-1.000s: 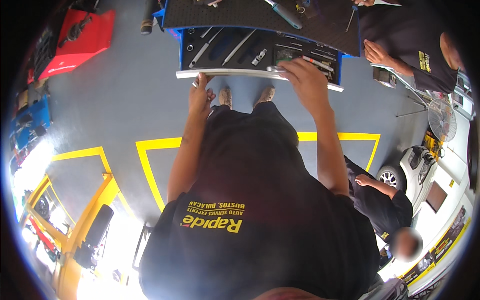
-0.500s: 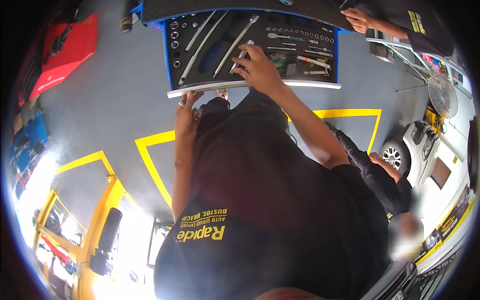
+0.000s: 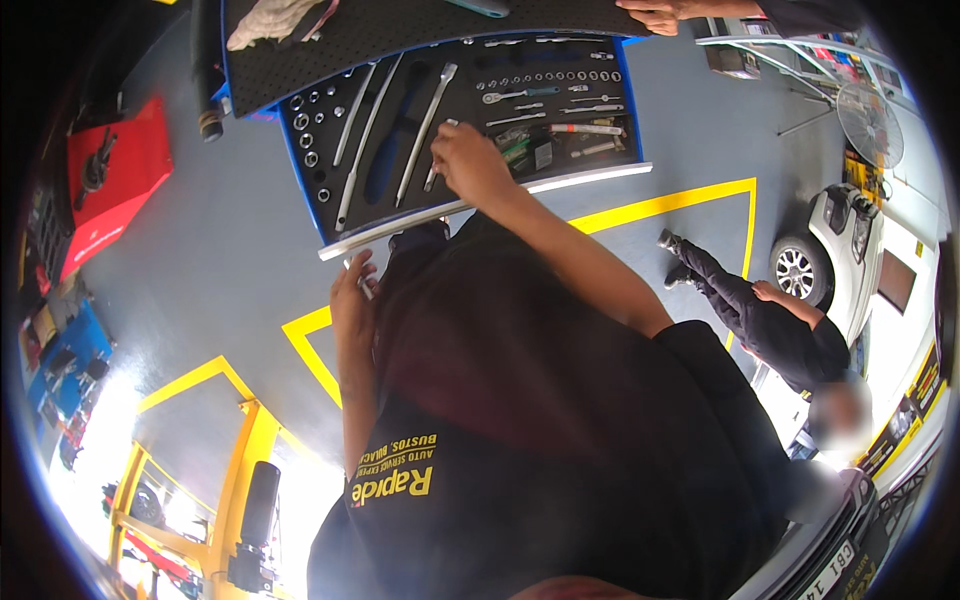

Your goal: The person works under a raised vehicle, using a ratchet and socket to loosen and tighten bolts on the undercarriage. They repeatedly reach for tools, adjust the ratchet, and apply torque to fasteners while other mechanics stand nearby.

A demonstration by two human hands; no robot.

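A pulled-out tool drawer [image 3: 320, 215] with a dark foam insert lies ahead of me. My right hand [image 3: 470, 162] is over its middle, fingers closed around a short silver metal bar [image 3: 430, 182]; the hand covers most of the bar. Left of it in the foam lie a long silver bar [image 3: 425, 135] and two slim long-handled tools [image 3: 368, 140]. Below the drawer's front left corner, my left hand [image 3: 350, 300] is curled around a small shiny metal piece [image 3: 368, 284], whose kind I cannot make out.
Sockets [image 3: 303, 121] and a ratchet [image 3: 520, 95] fill other foam slots. Above the drawer is a black perforated top [image 3: 400, 40] with a glove [image 3: 270, 20]; another person's hand [image 3: 655, 12] rests at its right. A person [image 3: 770, 330] stands right, near a white vehicle [image 3: 850, 260].
The view has shifted, and more of the cabinet top shows. My right hand has closed more around the short bar. My left hand has come away from the drawer's front edge, fingers curled.
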